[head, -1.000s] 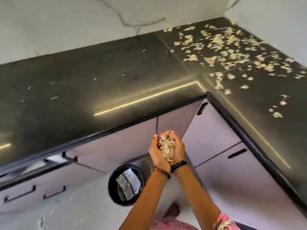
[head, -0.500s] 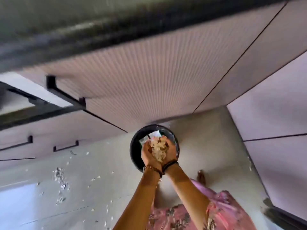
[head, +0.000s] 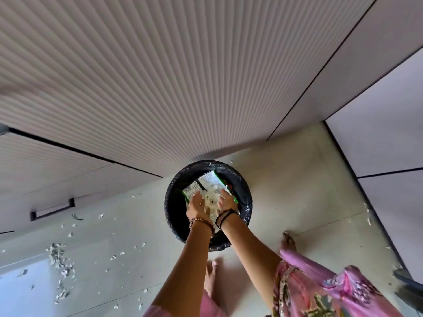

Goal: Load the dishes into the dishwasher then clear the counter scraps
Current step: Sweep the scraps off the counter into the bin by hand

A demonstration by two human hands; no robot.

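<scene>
A: Head view: left of the bin [head: 176, 202], loose peel bits [head: 60, 264] are seen scattered on the floor [head: 286, 184], below a dark cabinet handle [head: 52, 209].

B: And at the bin itself?

A: A black liner is fitted in it, and a green-edged printed packet [head: 206, 183] is seen lying inside. Over the bin's near half the left hand [head: 196, 205] is held with fingers spread and loosely curved. A beaded bracelet [head: 202, 224] is worn on that wrist.

B: Where are the scraps?

A: The pale scraps [head: 211, 200] are bunched between the two palms, above the packet. The right hand [head: 226, 200] is cupped on their other side, fingers parted; dark bands [head: 225, 216] are worn at its wrist.

B: Right of the bin?

A: Bare feet and a pink floral garment [head: 325, 289] are seen, with plain cabinet fronts [head: 377, 145] beyond.
</scene>
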